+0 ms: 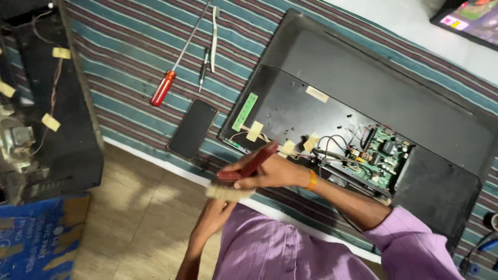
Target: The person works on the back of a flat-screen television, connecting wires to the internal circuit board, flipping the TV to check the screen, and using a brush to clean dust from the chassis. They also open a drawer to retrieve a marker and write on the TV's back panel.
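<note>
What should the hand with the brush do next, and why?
Probably sweep the brush right, toward the green circuit board. The right hand grips its red handle at the edge of the opened television back, bristles off the panel, and the board and wires lie uncovered. The left hand sits just beneath the bristles.

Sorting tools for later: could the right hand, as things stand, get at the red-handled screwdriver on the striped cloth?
Probably not freely: the right hand is closed on a brush; the screwdriver lies uncovered, beyond the phone.

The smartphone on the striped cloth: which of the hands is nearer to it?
Right. The right hand, gripping a red-handled brush, lies just right of the smartphone. The left hand is lower, below the brush bristles.
</note>
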